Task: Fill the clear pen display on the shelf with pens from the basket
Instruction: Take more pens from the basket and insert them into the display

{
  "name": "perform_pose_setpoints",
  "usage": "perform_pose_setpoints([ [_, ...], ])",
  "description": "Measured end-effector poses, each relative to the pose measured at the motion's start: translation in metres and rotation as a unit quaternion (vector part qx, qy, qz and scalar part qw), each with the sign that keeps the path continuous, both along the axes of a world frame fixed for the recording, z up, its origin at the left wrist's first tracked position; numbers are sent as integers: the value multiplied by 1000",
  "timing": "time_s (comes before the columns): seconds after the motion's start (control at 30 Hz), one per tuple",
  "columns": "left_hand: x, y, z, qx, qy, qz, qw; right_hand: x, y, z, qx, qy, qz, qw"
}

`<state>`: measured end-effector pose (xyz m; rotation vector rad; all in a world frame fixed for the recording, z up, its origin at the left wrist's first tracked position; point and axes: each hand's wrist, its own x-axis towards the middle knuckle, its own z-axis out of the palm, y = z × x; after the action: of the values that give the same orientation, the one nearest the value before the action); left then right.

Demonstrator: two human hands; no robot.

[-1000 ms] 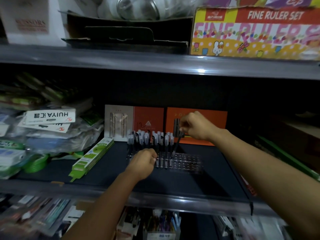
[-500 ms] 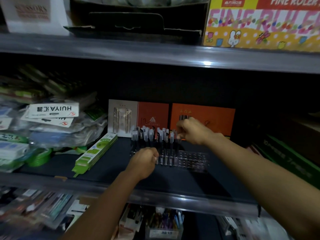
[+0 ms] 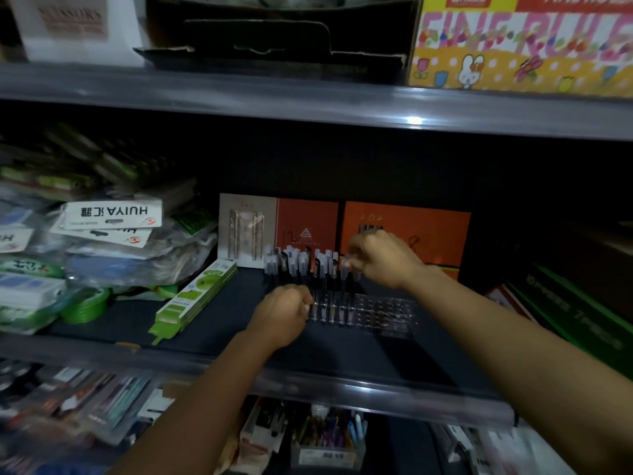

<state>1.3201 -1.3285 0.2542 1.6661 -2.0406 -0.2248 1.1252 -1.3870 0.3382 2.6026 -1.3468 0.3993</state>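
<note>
You see the clear pen display lying on the dark shelf; black capped pens stand upright in its left half.

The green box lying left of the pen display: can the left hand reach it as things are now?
Probably yes. The left hand sits at the clear pen display, and only bare shelf separates it from the green box.

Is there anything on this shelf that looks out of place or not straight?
The green flat package lies at an angle, with one end hanging over the shelf's front edge. The bags on the left are heaped loosely, one label upside down. The clear pen display sits flat; its pens stand upright.
</note>
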Motion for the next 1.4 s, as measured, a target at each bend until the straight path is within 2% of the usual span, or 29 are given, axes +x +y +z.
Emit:
perform_pose_setpoints([
  [0.17, 12, 12, 13, -35, -35, 17, 999, 21, 25, -8, -41, -28, 80, 996],
  [0.4, 65, 59, 21, -72, -106, 59, 990, 85, 65, -37, -34, -41, 175, 983],
  [0.63, 142, 139, -10, -20, -179, 142, 973, 174, 111, -98, 15, -45, 248, 968],
  [0.77, 181, 189, -48, 25, -185, 196, 963, 223, 143, -137, 64, -52, 283, 956],
  [1.0, 228, 270, -137, 134, -127, 274, 944, 287, 200, -207, 148, -24, 349, 925],
  [1.13, 234, 311, -191, 201, -60, 308, 928, 305, 229, -248, 205, 23, 367, 907],
  [1.4, 213, 378, -292, 361, 53, 341, 866, 315, 273, -309, 246, 76, 419, 871],
])
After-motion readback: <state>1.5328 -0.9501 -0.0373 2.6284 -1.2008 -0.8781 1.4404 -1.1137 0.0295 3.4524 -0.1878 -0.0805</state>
